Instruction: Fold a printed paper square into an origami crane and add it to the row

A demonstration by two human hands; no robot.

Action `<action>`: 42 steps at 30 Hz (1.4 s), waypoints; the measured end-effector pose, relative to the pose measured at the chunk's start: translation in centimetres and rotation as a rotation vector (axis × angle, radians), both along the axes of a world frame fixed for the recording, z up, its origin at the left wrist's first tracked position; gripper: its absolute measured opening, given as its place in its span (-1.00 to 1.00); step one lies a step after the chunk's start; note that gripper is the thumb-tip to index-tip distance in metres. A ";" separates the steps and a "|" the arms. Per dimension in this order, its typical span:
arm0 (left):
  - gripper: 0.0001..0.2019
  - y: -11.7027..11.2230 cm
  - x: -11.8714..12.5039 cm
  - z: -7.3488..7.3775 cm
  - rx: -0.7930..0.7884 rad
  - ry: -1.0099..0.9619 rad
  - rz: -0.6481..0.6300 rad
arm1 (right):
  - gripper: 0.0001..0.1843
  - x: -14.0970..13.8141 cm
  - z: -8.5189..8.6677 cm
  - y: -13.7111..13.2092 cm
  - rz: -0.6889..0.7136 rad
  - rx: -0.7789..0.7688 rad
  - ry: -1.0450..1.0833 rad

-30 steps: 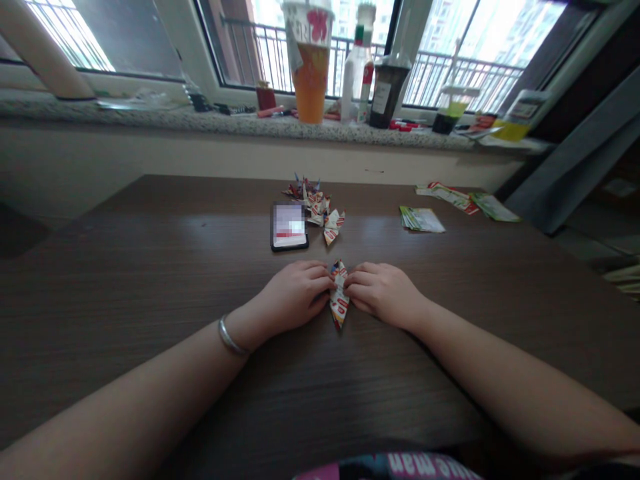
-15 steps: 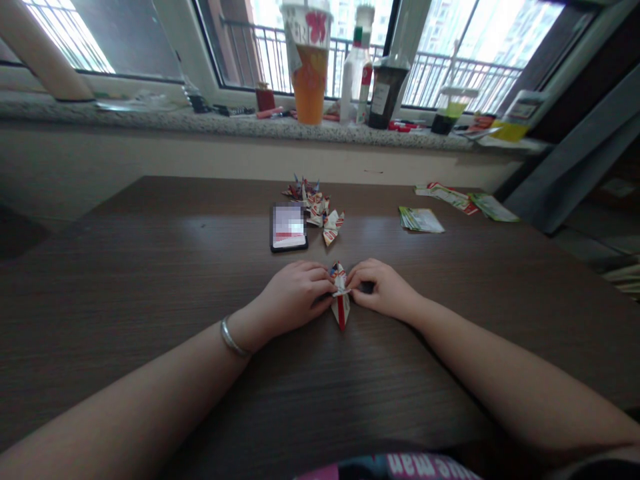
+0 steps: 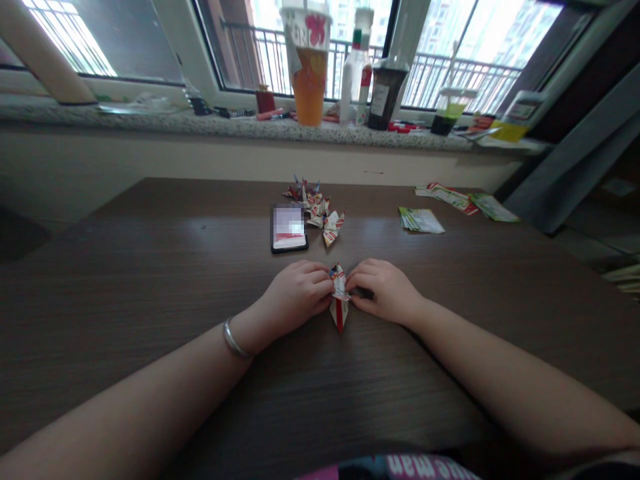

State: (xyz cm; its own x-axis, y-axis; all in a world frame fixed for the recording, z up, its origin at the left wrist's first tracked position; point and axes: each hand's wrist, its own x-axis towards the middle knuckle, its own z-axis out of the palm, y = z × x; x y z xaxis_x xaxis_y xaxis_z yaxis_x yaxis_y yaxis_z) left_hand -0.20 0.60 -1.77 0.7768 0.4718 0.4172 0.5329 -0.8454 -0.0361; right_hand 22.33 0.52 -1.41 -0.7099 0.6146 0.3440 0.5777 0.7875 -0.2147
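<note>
A narrow folded paper piece [image 3: 339, 313], white with a red stripe and printed marks, lies between my hands on the brown table, one pointed end towards me. On its left edge, the fingers of my left hand [image 3: 299, 293] are closed in a pinch; the fingertips partly hide the paper. My right hand [image 3: 383, 290] has curled fingers and thumb at the opposite edge, gripping its middle. Farther back sit several folded paper pieces [image 3: 333, 228] with similar print, spread in a small cluster. A phone [image 3: 289, 228] with a lit, blurred screen lies beside them.
Flat green-and-white papers [image 3: 421, 221] lie at the table's back right, with more printed strips [image 3: 453, 197] behind. On the stone windowsill [image 3: 240, 127] stand a tall cup of orange drink [image 3: 307, 87], a clear bottle [image 3: 350, 87] and a dark cup [image 3: 385, 93].
The folded paper's middle has shifted slightly towards me, and its small side flaps look flatter. My right thumb has moved a little lower; both arms stay nearly still.
</note>
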 end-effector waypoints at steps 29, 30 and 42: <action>-0.94 0.3 0.0 -0.6 -0.168 -0.200 0.062 | -0.93 -1.0 -1.1 0.5 -0.070 -0.111 0.148; -0.94 0.3 0.0 -0.5 -0.196 -0.216 0.073 | -0.92 -1.0 -1.2 0.5 -0.075 -0.125 0.158; -0.93 0.3 0.4 -0.7 -0.383 -0.252 0.215 | -0.90 -0.9 -1.1 0.9 -0.173 -0.197 0.167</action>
State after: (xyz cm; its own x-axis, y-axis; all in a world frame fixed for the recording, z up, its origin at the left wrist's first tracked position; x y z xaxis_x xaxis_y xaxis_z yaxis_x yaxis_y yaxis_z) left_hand 0.20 0.91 -2.45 0.5428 0.7657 0.3450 0.6483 -0.6432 0.4075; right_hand 21.40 1.45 -2.55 -0.5323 0.7880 0.3094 0.6434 0.6141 -0.4570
